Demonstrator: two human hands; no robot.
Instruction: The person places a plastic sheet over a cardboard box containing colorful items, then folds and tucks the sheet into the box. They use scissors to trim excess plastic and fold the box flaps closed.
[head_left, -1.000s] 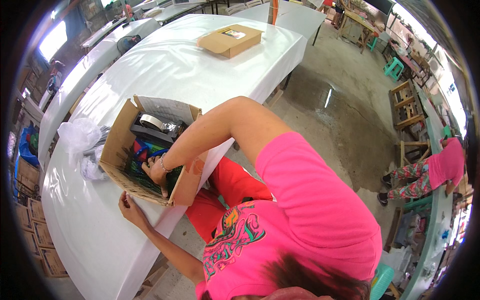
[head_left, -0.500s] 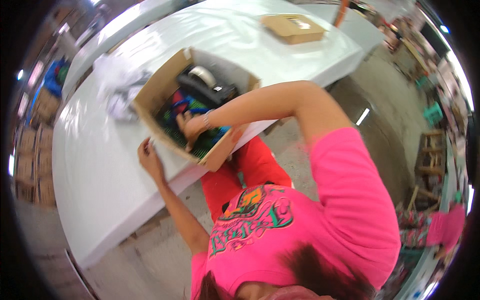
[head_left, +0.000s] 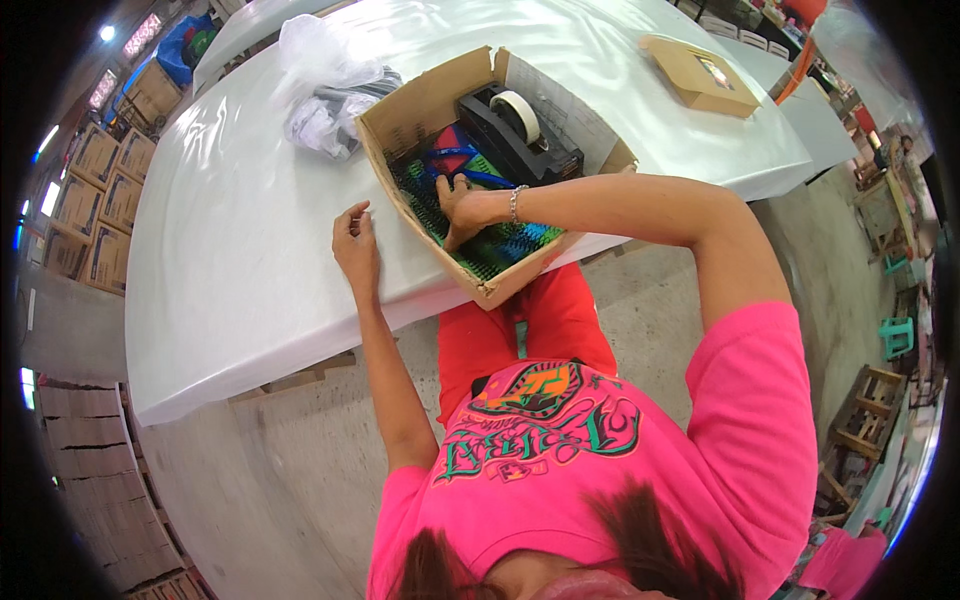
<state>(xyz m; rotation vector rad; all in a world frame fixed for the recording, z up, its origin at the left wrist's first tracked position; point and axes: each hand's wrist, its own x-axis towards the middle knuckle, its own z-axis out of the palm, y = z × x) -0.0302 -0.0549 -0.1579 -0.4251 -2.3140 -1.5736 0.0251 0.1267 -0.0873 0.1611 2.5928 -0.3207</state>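
Your right hand (head_left: 462, 205) is down inside the open cardboard box (head_left: 400, 120) on the white counter (head_left: 230, 250). Its fingers rest bent on the green and blue things (head_left: 500, 245) packed in the box, right by a blue piece (head_left: 450, 157). You cannot tell if those fingers are gripping anything or only pressing down. You wear a thin bracelet (head_left: 514, 203) on that wrist. Your left hand (head_left: 357, 250) lies on the counter just beside the box's left wall. Its fingers are loose and hold nothing. A black tape holder (head_left: 515, 135) with a roll of pale tape (head_left: 516, 113) sits in the far part of the box. The box sits at the near edge of the counter, and its near corner sticks out over your red pants (head_left: 530, 330). A crumpled clear plastic bag (head_left: 325, 85) lies next to the box on the far left. A small flat brown box (head_left: 700, 75) lies well apart, far to the right on the counter.
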